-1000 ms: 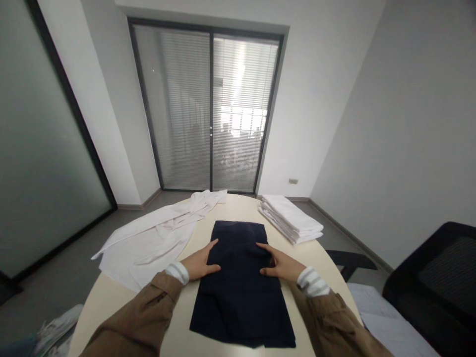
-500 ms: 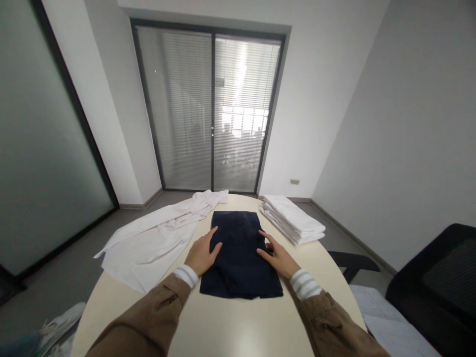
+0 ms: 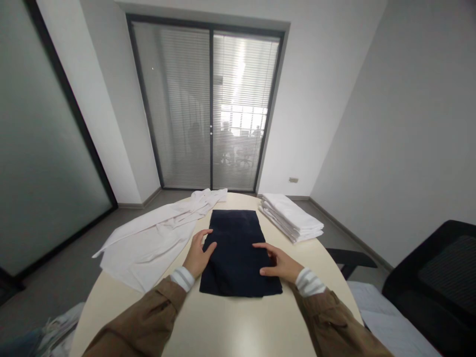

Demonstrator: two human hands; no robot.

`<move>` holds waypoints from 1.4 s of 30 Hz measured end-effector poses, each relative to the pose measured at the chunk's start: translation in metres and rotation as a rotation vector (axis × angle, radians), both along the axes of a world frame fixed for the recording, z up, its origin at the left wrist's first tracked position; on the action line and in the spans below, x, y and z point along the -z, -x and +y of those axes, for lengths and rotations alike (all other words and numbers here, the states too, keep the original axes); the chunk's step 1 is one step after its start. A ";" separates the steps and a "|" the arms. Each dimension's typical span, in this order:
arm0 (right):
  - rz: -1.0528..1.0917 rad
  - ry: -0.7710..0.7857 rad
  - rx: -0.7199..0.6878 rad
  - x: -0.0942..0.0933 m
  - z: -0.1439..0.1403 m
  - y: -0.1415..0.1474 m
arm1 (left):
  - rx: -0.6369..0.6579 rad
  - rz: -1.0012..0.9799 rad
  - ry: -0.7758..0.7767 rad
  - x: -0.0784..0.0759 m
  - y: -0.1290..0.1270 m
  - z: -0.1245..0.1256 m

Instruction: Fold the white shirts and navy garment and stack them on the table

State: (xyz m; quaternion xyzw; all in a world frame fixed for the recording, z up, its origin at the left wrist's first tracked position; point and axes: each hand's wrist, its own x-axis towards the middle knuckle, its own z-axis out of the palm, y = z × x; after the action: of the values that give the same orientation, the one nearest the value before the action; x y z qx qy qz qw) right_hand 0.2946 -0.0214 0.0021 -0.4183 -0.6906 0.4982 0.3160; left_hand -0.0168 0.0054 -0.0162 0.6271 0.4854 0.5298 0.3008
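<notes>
A dark navy folded cloth [image 3: 236,258], seemingly a garment, lies flat as a rectangle in the middle of the round table. At its left edge is my left hand [image 3: 199,253], thumb and fingers apart, the tips at the fabric. My right hand [image 3: 280,263] hovers over or rests lightly on the right edge, its thumb and index finger spread. Neither hand grips the cloth. Which fingertips actually touch it I cannot tell.
A loose white garment [image 3: 152,243] spreads over the table's left side. Folded white cloths [image 3: 292,218] are stacked at the back right. The cream table [image 3: 219,327] has a rounded edge. A black chair [image 3: 435,282] stands at the right, beside white material [image 3: 390,317].
My right hand has slid toward me along the cloth's right side. My left hand has shifted slightly outward. The cloth's surface looks smoother and its right edge straighter.
</notes>
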 end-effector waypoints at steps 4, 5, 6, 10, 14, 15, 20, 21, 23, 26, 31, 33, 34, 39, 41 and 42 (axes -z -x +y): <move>0.001 0.033 0.007 -0.001 -0.004 0.002 | 0.107 0.166 0.059 -0.004 -0.005 -0.018; 0.012 0.041 0.031 -0.002 -0.004 0.003 | 0.135 0.174 0.070 -0.006 -0.006 -0.022; 0.024 0.058 0.074 -0.002 -0.004 0.005 | 0.154 0.164 0.074 -0.008 -0.008 -0.025; 0.147 0.233 0.336 -0.001 0.001 0.017 | 0.150 -0.006 0.074 -0.011 -0.011 -0.028; 0.269 0.380 0.426 0.004 0.007 0.018 | 0.168 -0.207 0.122 -0.009 -0.011 -0.021; 0.272 0.378 0.412 0.004 0.008 0.016 | 0.176 -0.239 0.135 -0.008 -0.011 -0.020; 0.262 0.281 0.359 -0.003 0.010 0.005 | 0.161 -0.224 0.158 -0.006 -0.012 -0.019; 0.261 0.256 0.363 -0.005 0.010 0.003 | 0.152 -0.227 0.187 -0.006 -0.012 -0.020; 0.254 0.169 0.378 -0.009 0.009 -0.001 | 0.132 -0.278 0.275 -0.007 -0.014 -0.022; 0.165 -0.057 0.320 -0.010 0.006 -0.011 | 0.121 -0.404 0.374 -0.009 -0.017 -0.026; -0.260 -0.332 0.130 -0.003 -0.001 -0.018 | 0.120 -0.395 0.395 -0.009 -0.017 -0.028; -0.336 -0.363 0.138 -0.001 -0.002 -0.016 | 0.116 -0.333 0.384 -0.008 -0.016 -0.026; -0.342 -0.358 0.152 -0.001 -0.001 -0.015 | 0.119 -0.296 0.358 -0.008 -0.015 -0.025; -0.293 -0.404 0.185 -0.009 -0.001 -0.013 | 0.164 -0.092 0.136 -0.012 -0.011 -0.023; -0.331 -0.429 0.195 -0.012 -0.003 -0.014 | 0.207 0.002 0.135 -0.016 -0.008 -0.026; -0.367 -0.435 0.222 -0.014 -0.004 -0.015 | 0.224 0.048 0.135 -0.018 -0.007 -0.027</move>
State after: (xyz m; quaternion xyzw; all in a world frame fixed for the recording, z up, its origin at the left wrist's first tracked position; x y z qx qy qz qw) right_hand 0.3095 -0.0253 0.0158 -0.4968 -0.7766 0.2172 0.3207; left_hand -0.0095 -0.0221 0.0019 0.6682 0.4539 0.4440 0.3877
